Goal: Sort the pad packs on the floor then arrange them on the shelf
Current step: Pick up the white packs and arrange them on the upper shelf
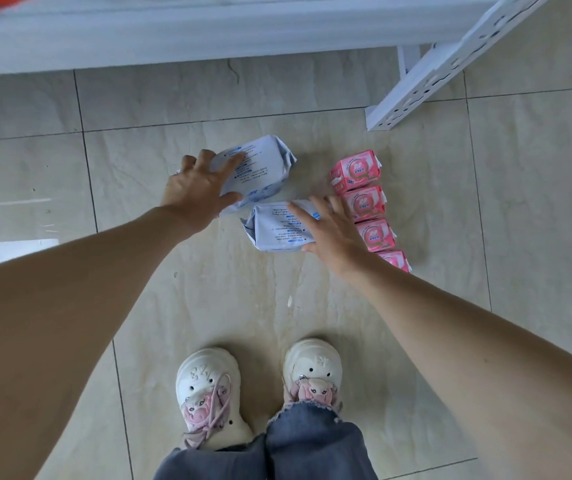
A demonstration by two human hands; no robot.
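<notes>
Both forearms reach down and forward from the lower corners of the view, above a pair of white clogs (pixel 208 396) with pink charms and the frayed hems of blue jeans (pixel 312 441) on the tiled floor (pixel 208 289).

Left side: the left hand (pixel 194 188) has its fingers spread and curled over the near end of a pale blue pad pack (pixel 260 164), thumb on the near side, gripping it. That pack sits tilted; whether it rests on the floor or is lifted clear cannot be told.

Centre: a second pale blue pad pack (pixel 277 226) lies flat on the floor, printed side up, just beside the first. The right hand (pixel 333 233) lies on its right end with fingers straight and spread, thumb against the near edge, touching rather than clasping.

Right side: four pink pad packs (pixel 364 202) stand in a straight row on the floor, touching one another, close to the right hand; the nearest is partly hidden by the wrist.

Beyond them, a white shelf (pixel 426 74) stands on the floor, one perforated upright and its foot in view.
</notes>
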